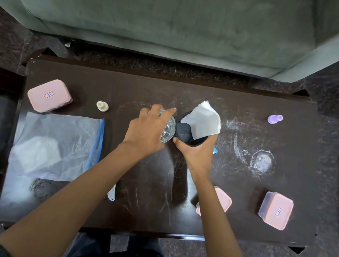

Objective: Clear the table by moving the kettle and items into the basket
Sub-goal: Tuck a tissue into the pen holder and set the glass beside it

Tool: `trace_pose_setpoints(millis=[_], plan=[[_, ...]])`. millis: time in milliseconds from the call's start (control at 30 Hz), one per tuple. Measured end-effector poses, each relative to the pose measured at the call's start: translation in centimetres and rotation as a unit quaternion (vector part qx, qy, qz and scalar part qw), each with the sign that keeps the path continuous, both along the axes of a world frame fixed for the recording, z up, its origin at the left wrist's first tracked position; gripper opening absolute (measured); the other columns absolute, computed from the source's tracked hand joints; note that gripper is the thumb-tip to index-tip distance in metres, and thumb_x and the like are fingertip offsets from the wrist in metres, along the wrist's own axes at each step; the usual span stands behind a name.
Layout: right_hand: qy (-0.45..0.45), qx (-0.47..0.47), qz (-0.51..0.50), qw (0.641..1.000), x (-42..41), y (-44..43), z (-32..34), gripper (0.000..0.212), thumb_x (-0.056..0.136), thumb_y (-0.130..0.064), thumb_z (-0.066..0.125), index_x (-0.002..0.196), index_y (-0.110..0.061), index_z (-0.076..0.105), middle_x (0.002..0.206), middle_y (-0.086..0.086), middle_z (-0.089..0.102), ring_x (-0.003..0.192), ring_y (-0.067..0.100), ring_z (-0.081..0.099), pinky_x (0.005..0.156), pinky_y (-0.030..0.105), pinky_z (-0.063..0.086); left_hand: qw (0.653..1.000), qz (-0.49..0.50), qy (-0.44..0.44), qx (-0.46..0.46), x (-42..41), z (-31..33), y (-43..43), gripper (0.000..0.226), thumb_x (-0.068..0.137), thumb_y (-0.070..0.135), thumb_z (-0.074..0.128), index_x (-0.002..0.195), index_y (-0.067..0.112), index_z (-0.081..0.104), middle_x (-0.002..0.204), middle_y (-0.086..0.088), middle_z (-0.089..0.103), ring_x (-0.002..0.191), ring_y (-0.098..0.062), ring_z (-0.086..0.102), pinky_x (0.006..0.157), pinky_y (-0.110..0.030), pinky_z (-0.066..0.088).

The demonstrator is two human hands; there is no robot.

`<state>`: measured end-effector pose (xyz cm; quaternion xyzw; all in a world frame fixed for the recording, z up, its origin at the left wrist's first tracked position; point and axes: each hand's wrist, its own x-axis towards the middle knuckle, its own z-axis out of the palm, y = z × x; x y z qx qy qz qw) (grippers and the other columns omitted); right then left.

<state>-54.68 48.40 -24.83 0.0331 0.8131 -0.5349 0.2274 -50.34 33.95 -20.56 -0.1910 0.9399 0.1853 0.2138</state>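
My left hand fingers clasp the clear glass tumbler; right hand fingers grip the round black container, steadying both for lifting.

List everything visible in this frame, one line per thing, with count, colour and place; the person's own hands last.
table: 1, dark brown, centre
lidded boxes: 3, pink; far left, near right, one partly behind the right forearm
zip bag: 1, clear with blue seal, left
small bottle: 1, purple, far right
small cap-like piece: 1, cream, far left
glass: 1, clear, centre
black container: 1, centre, white paper sticking out
sofa: 1, grey-green, behind table
left hand: on the glass
right hand: gripping the black container
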Motion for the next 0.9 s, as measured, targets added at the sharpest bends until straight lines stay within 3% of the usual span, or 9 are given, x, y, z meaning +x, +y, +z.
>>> trace_pose_setpoints(millis=[100,267,367,467,600,900], plan=[[0.003,0.021,0.004,1.0,-0.1,-0.1,-0.3,0.091,0.05,-0.034,0.082,0.125,-0.028,0.03,0.126,0.0,0.047,0.116,0.016,0.047,0.083,0.017,0.037,1.0,-0.002,0.003,-0.002,0.1,-0.1,0.0,0.094,0.072,0.026,0.073,0.146,0.032,0.015,0.144,-0.004,0.029,0.124,-0.032,0.037,0.081,-0.046,0.05],[0.007,0.025,0.009,1.0,-0.4,0.1,-0.4,0.092,0.051,-0.035,0.081,0.127,-0.026,0.032,0.126,-0.001,0.049,0.117,0.016,0.048,0.087,0.021,0.038,0.997,0.042,0.054,0.03,0.8,-0.2,0.2,0.108,0.067,0.029,0.079,0.147,0.035,0.006,0.151,-0.002,0.021,0.128,-0.031,0.036,0.086,-0.046,0.049],[0.014,0.041,0.008,0.999,-0.3,0.4,-0.6,0.087,0.049,-0.04,0.079,0.122,-0.032,0.032,0.124,-0.002,0.05,0.117,0.017,0.049,0.089,0.027,0.042,0.987,0.11,0.08,0.083,1.8,-0.6,0.0,0.121,0.061,0.032,0.084,0.147,0.034,0.0,0.151,-0.004,0.02,0.132,-0.032,0.032,0.092,-0.048,0.045],[0.016,0.049,0.006,0.999,-0.1,0.6,-0.8,0.089,0.049,-0.041,0.079,0.124,-0.031,0.032,0.124,-0.001,0.05,0.116,0.017,0.05,0.092,0.032,0.046,0.957,0.207,0.091,0.18,2.5,-1.4,-0.1,0.116,0.062,0.028,0.084,0.148,0.029,0.005,0.146,-0.006,0.032,0.132,-0.029,0.036,0.099,-0.048,0.04],[0.029,0.054,0.008,0.998,-0.3,0.7,-0.7,0.092,0.051,-0.04,0.079,0.129,-0.025,0.033,0.125,0.001,0.05,0.116,0.017,0.05,0.091,0.029,0.046,0.946,0.216,0.117,0.211,2.5,-2.0,0.0,0.106,0.062,0.026,0.084,0.146,0.022,0.019,0.143,-0.005,0.037,0.13,-0.025,0.04,0.103,-0.041,0.039],[0.04,0.053,-0.003,0.998,-0.6,0.9,-0.6,0.087,0.055,-0.034,0.079,0.128,-0.023,0.033,0.125,0.002,0.05,0.115,0.017,0.05,0.087,0.022,0.039,0.962,0.166,0.096,0.195,2.1,-2.5,-0.9,0.106,0.061,0.032,0.083,0.144,0.031,0.016,0.143,0.001,0.037,0.126,-0.025,0.044,0.099,-0.052,0.044]])
